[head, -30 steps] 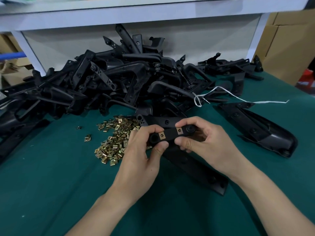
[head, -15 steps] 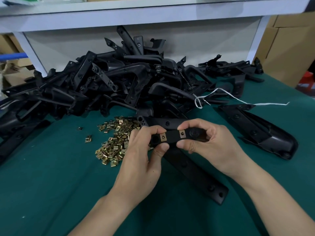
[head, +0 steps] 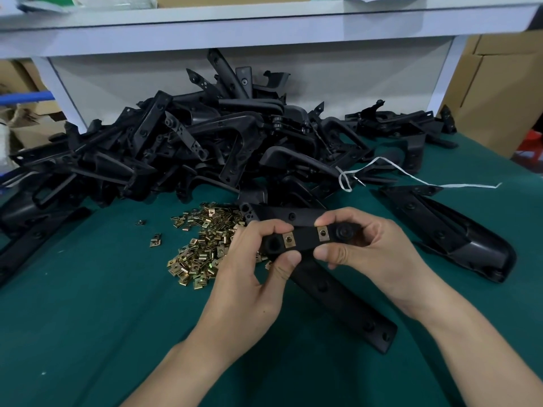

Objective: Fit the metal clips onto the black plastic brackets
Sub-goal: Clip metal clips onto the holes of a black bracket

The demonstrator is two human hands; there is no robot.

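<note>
Both hands hold one black plastic bracket [head: 305, 239] level above the green table. My left hand [head: 252, 274] pinches its left end between thumb and fingers; my right hand [head: 367, 251] pinches its right end. Two brass metal clips sit on the bracket, the left clip [head: 288, 239] near my left thumb and the right clip [head: 323, 233] between my right thumb and forefinger. A loose heap of brass clips [head: 202, 242] lies on the table just left of my left hand.
A big pile of black brackets [head: 205, 148] fills the back of the green table [head: 88, 318]. A long flat bracket [head: 343, 301] lies under my hands, another bracket [head: 458, 230] at the right. White string [head: 411, 177] trails right. Cardboard boxes [head: 499, 92] stand behind.
The bracket has tilted slightly and my hands shifted their pinch on its ends. Both clips stay on the bracket. The view has drifted down a little.
</note>
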